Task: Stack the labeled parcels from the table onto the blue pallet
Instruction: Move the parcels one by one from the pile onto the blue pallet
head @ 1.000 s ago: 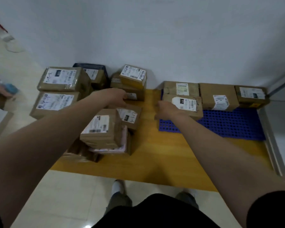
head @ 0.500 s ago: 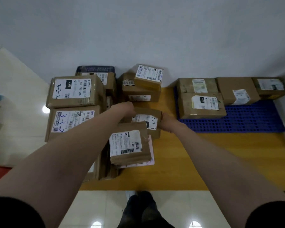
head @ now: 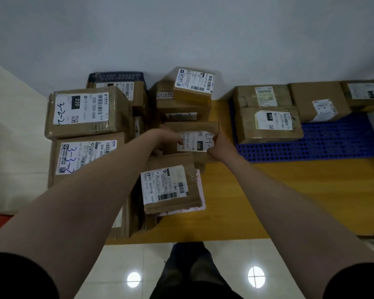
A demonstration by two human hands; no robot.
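Little has shifted: left hand (head: 167, 137) and right hand (head: 221, 145) still grip opposite ends of the small parcel (head: 192, 127) near the centre of the table (head: 289, 190). At its 3 o'clock lies the blue pallet (head: 333, 141), carrying four parcels (head: 270, 134): three along its 12 o'clock edge, one before them at 9 o'clock.

Rightmost parcel (head: 364, 94) cut by right edge, label print blurred, unreadable.
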